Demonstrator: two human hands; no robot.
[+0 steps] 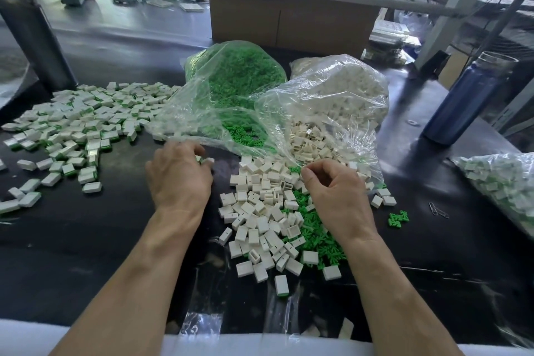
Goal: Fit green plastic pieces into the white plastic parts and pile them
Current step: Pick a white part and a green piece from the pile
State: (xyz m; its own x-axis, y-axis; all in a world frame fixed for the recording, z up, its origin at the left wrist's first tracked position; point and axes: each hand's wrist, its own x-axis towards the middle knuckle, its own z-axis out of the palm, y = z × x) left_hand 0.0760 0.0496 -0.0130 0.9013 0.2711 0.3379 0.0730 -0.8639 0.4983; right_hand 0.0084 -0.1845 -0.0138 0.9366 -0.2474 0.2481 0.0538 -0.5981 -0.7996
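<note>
While the finished pile (72,127) of white parts with green edges lies spread over the far left of the black bench (86,240), well apart from both hands, the work itself sits at centre.

Left hand (179,179): knuckles up, fingers curled inward. A small white part with a touch of green (203,159) shows at its fingertips, pinched there; whether the green piece is fully seated I cannot tell, the fingers hide the joint.

Centre: loose white parts (260,225) heaped just right of the left hand, between the two wrists. Long axes point every way; no common orientation. Behind them, two clear bags: green stock bag (231,81) to the left, white stock bag (332,101) to the right, both mouths open toward the person.

Right hand (332,191): fingers curled, thumb meeting forefinger over the heap. Whether it pinches a piece I cannot tell. Loose green pieces (315,231) lie directly under and beside this wrist, touching the white heap.

Judgement: the coming move turns on the gap to the left. The held part must travel leftward, away from the right hand, to the finished pile; the left hand is clearly the nearer one.
</note>
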